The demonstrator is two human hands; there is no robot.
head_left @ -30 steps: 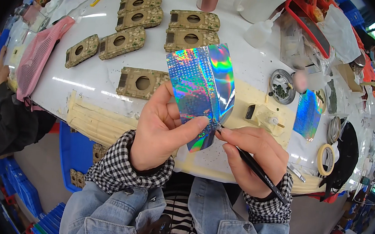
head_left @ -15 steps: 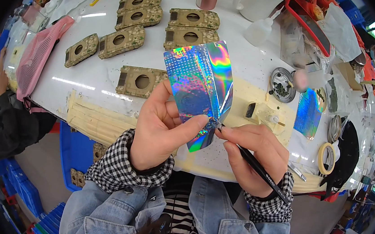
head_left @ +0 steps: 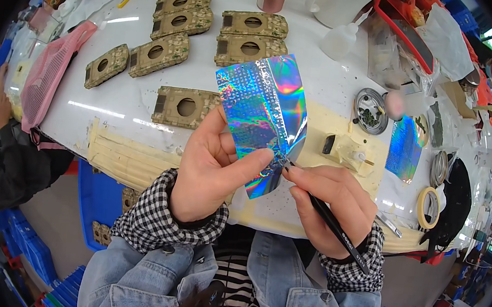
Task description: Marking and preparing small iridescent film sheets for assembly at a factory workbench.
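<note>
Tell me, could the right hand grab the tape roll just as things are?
Probably not straight away: the right hand is gripping a black tool, which would likely need setting down first. Otherwise the way to the tape roll looks free, with nothing tall between.

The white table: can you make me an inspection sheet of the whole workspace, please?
Surface: white table, tape along near edge; holds camouflage pieces with round holes.
Job's things: shiny rainbow sheet, slim black tool at its lower right edge.
Clutter: red-cased phone, tape roll, plastic bags.
Hands: left hand holds sheet; right hand grips tool.
Cables: nothing seen.
Surroundings: another person at left.
</note>
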